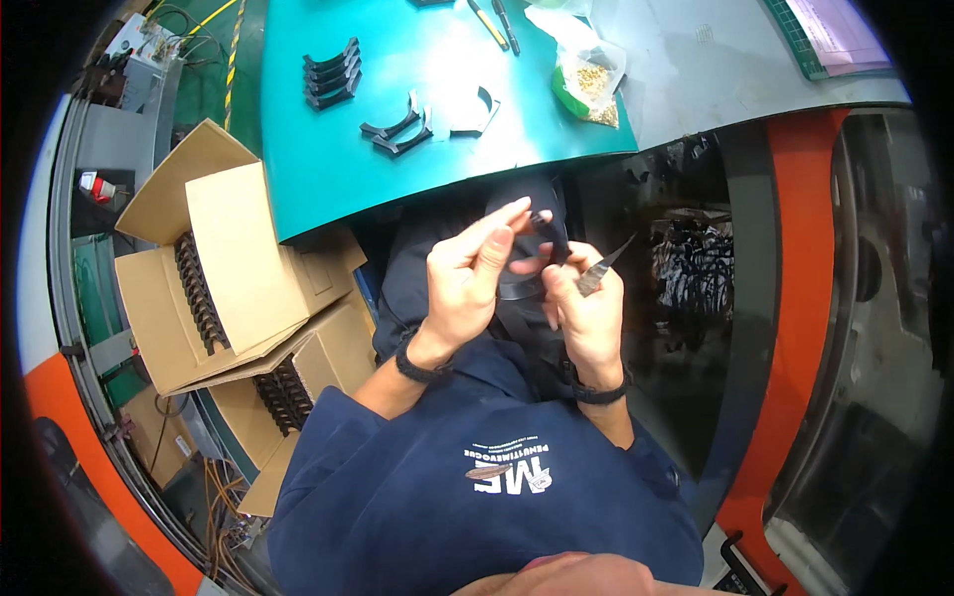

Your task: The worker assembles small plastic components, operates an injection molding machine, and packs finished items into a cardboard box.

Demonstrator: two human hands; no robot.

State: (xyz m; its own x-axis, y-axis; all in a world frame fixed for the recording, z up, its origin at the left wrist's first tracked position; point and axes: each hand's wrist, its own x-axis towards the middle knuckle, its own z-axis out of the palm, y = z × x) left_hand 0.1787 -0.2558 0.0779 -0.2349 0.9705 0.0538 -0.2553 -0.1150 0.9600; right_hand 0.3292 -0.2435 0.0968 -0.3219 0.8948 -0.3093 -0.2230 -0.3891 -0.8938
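Observation:
My left hand (465,276) is raised in front of my lap, thumb and index finger stretched out. Its other fingertips reach behind a small dark curved part (553,236), and I cannot tell how firmly they touch it. Facing it, my right hand (588,308) is closed, with a pointed metal blade (602,270) sticking out past the thumb toward the upper right. The right fingertips also pinch the lower end of the dark part. Black curved brackets (404,139) lie on the green mat, with a stack of similar brackets (332,74) farther left.
A green mat (318,179) covers the table's left part. On it are another bracket (484,111), a marker (507,27), a yellow-black pen-like tool (488,25) and a bag of small golden pieces (593,79). Cardboard boxes (234,223) holding rows of dark parts stand at my left.

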